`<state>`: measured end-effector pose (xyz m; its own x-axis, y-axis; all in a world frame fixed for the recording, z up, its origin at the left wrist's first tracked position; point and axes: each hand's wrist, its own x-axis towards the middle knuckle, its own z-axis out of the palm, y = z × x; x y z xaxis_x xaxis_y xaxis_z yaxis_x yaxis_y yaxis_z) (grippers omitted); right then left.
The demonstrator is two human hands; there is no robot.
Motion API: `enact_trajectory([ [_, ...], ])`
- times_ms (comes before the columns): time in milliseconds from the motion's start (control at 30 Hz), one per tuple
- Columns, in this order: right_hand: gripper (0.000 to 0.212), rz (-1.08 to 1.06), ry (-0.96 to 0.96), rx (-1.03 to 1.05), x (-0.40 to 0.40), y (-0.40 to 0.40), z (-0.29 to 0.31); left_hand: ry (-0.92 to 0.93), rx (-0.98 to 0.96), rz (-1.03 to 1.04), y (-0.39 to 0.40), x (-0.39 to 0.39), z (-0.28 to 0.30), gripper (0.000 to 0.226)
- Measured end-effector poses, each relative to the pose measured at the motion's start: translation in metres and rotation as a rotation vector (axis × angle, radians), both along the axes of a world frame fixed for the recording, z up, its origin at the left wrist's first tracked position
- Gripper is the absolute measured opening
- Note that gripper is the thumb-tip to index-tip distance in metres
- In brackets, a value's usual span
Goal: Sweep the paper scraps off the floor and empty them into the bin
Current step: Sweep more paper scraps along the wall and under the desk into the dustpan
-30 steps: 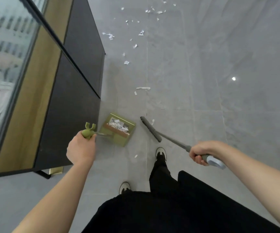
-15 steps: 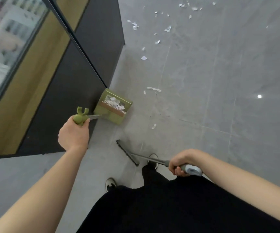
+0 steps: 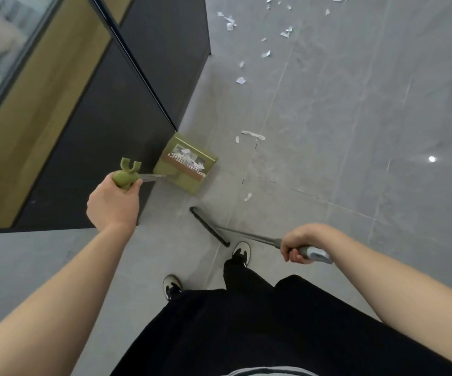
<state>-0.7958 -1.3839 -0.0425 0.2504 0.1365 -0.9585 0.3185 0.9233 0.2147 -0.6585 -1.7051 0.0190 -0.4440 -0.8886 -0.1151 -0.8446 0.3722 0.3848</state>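
Observation:
My left hand (image 3: 112,203) grips the green handle of a long-handled dustpan (image 3: 185,169), which sits by the foot of a dark cabinet with several paper scraps inside. My right hand (image 3: 298,244) grips the grey broom handle; the black broom head (image 3: 209,226) lies low, just in front of my right shoe and behind the dustpan. White paper scraps (image 3: 252,135) lie on the grey tiles ahead of the pan, one small scrap (image 3: 247,197) sits between pan and broom, and more are scattered farther away (image 3: 239,80). No bin is in view.
A dark cabinet (image 3: 116,131) with a wood-coloured top and a glass pane fills the left side, its corner right next to the dustpan. My two shoes (image 3: 242,251) stand on the tiles below the broom. Grey floor tiles (image 3: 355,131) spread out to the right.
The broom head came back from beside the dustpan to a spot in front of my shoe. The dustpan shifted closer to the cabinet corner, and the view turned a little.

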Motion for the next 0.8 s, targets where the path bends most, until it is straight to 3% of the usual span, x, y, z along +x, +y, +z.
enact_trajectory([
  [267, 0.024, 0.034, 0.162, 0.056, -0.070, 0.033, 0.011, 0.048, 0.009, 0.052, -0.002, -0.012, 0.007, 0.035],
  [467, 0.019, 0.137, 0.271, 0.029, -0.112, 0.015, 0.005, 0.051, -0.010, 0.028, -0.002, -0.024, 0.014, 0.033],
  [800, 0.014, 0.008, 0.420, -0.018, -0.147, -0.039, 0.007, 0.026, 0.047, 0.040, -0.019, -0.060, -0.009, 0.031],
])
